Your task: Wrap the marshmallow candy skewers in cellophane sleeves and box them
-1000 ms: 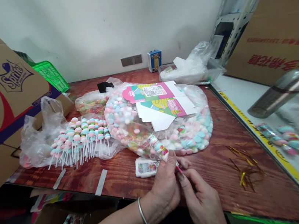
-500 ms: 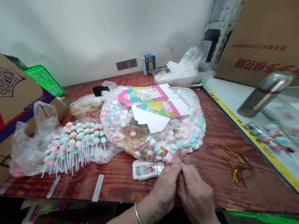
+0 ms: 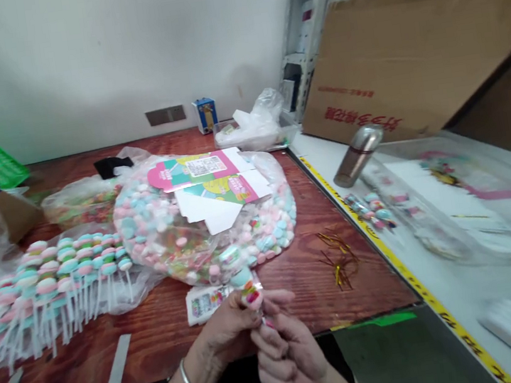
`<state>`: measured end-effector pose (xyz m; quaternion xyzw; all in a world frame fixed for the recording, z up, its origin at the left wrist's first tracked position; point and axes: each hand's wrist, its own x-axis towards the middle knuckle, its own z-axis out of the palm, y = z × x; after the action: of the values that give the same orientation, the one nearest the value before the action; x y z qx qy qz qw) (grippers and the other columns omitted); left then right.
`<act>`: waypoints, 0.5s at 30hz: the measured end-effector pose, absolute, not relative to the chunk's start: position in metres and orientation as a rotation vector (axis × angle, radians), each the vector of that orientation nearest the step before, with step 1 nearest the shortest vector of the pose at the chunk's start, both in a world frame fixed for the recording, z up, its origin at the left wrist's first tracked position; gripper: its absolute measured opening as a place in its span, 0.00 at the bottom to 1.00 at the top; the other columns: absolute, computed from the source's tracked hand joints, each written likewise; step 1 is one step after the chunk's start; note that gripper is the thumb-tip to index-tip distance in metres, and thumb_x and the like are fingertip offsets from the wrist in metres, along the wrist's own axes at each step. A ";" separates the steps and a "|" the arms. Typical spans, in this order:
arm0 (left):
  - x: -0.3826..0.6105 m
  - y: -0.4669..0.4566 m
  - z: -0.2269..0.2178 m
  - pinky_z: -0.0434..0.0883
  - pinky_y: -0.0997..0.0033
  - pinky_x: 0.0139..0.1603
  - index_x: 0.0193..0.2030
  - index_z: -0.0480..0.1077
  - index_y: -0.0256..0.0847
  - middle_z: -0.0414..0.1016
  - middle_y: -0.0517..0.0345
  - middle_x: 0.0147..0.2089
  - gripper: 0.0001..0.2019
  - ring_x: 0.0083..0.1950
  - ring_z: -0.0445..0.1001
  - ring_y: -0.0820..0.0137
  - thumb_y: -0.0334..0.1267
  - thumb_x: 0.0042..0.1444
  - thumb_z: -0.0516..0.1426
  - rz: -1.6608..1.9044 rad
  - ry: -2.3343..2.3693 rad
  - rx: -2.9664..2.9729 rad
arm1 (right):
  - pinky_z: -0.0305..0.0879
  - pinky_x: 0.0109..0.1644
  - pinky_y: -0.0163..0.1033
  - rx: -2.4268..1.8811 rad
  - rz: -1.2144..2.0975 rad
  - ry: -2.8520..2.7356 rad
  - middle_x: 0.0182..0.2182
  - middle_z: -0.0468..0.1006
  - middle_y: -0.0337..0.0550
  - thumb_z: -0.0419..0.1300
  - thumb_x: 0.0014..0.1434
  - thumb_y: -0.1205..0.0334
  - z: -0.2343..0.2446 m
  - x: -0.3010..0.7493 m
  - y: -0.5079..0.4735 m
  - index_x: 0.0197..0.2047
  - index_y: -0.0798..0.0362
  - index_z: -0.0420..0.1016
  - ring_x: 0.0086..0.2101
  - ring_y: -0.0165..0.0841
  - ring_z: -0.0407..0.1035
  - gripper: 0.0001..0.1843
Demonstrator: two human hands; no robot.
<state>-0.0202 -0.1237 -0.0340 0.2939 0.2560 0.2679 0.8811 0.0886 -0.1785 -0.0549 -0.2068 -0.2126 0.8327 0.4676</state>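
Observation:
A wrapped marshmallow pop (image 3: 251, 295), in pale blue, pink and red, stands nearly upright above my hands at the table's front edge. My left hand (image 3: 228, 331) pinches it just under the marshmallows between thumb and fingers. Curled close beneath, my right hand (image 3: 289, 348) has its fingers around the lower end of the pop's wrapper, with one finger stretched out behind. The stick is mostly hidden by my fingers. Behind my left hand lies a stack of printed clear wrappers (image 3: 202, 305). A big bag of loose marshmallows (image 3: 279, 223) lies just beyond.
Unwrapped marshmallow pops (image 3: 57, 270) lie in rows at left. Printed cards (image 3: 209, 166) rest on the bag. Gold twist ties (image 3: 339, 262) are scattered to the right. On the white surface stand a steel flask (image 3: 357, 155) and finished pops (image 3: 372, 210), before a cardboard box (image 3: 384, 59).
My view has turned to the right, so the table's contents sit further left. The pop now stands more upright, and my hands, pressed together before, are slightly apart with the right fingers shifted.

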 end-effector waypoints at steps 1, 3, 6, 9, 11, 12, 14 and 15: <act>-0.020 -0.124 -0.036 0.69 0.72 0.34 0.30 0.78 0.32 0.78 0.44 0.35 0.17 0.30 0.74 0.69 0.42 0.36 0.72 0.544 0.515 0.612 | 0.41 0.10 0.29 -0.537 2.040 -0.576 0.13 0.46 0.22 0.52 0.56 0.35 -0.057 0.089 -0.180 0.20 0.48 0.50 0.09 0.19 0.34 0.28; -0.017 -0.123 -0.038 0.69 0.71 0.32 0.29 0.79 0.34 0.78 0.45 0.35 0.14 0.28 0.73 0.70 0.43 0.39 0.70 0.585 0.558 0.621 | 0.49 0.11 0.32 -0.769 1.901 -0.754 0.13 0.49 0.24 0.45 0.59 0.34 -0.058 0.095 -0.181 0.21 0.48 0.53 0.08 0.21 0.40 0.28; -0.016 -0.114 -0.038 0.70 0.69 0.37 0.28 0.78 0.37 0.79 0.48 0.34 0.09 0.31 0.74 0.68 0.42 0.46 0.67 0.771 0.748 0.765 | 0.64 0.25 0.34 -1.182 1.516 -1.033 0.20 0.64 0.32 0.50 0.62 0.43 -0.054 0.121 -0.180 0.25 0.51 0.65 0.18 0.26 0.61 0.23; -0.025 -0.102 -0.035 0.69 0.70 0.43 0.31 0.79 0.39 0.79 0.53 0.33 0.09 0.37 0.74 0.66 0.42 0.52 0.63 0.886 0.949 1.113 | 0.65 0.41 0.35 -1.754 0.682 -1.354 0.32 0.75 0.39 0.53 0.63 0.54 -0.055 0.166 -0.180 0.33 0.51 0.74 0.35 0.31 0.70 0.14; -0.033 -0.098 -0.033 0.69 0.72 0.42 0.34 0.80 0.41 0.79 0.55 0.32 0.09 0.38 0.74 0.66 0.43 0.55 0.61 0.874 1.068 1.360 | 0.63 0.43 0.38 -1.963 0.371 -1.355 0.34 0.76 0.43 0.51 0.63 0.55 -0.060 0.200 -0.177 0.35 0.52 0.76 0.37 0.34 0.70 0.14; -0.036 -0.098 -0.032 0.69 0.72 0.42 0.34 0.80 0.41 0.78 0.56 0.32 0.09 0.37 0.74 0.66 0.42 0.55 0.61 0.869 1.111 1.464 | 0.63 0.44 0.40 -2.026 0.289 -1.338 0.35 0.75 0.45 0.51 0.63 0.56 -0.063 0.218 -0.174 0.36 0.52 0.76 0.38 0.36 0.70 0.14; -0.038 -0.099 -0.031 0.70 0.72 0.41 0.32 0.80 0.41 0.78 0.56 0.31 0.09 0.36 0.74 0.66 0.41 0.55 0.60 0.879 1.150 1.612 | 0.62 0.45 0.42 -2.115 0.151 -1.321 0.36 0.75 0.48 0.51 0.62 0.57 -0.068 0.250 -0.164 0.38 0.54 0.76 0.39 0.38 0.69 0.15; -0.038 -0.100 -0.031 0.71 0.72 0.40 0.30 0.80 0.41 0.78 0.56 0.30 0.09 0.35 0.74 0.66 0.41 0.55 0.60 0.885 1.152 1.661 | 0.61 0.45 0.42 -2.153 0.086 -1.326 0.36 0.75 0.49 0.51 0.62 0.58 -0.071 0.264 -0.157 0.39 0.54 0.77 0.39 0.38 0.69 0.14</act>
<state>-0.0384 -0.1002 -0.0308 0.6720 0.4662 0.3580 0.4505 0.2644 -0.1571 -0.0706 -0.8115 -0.4998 0.0323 0.3009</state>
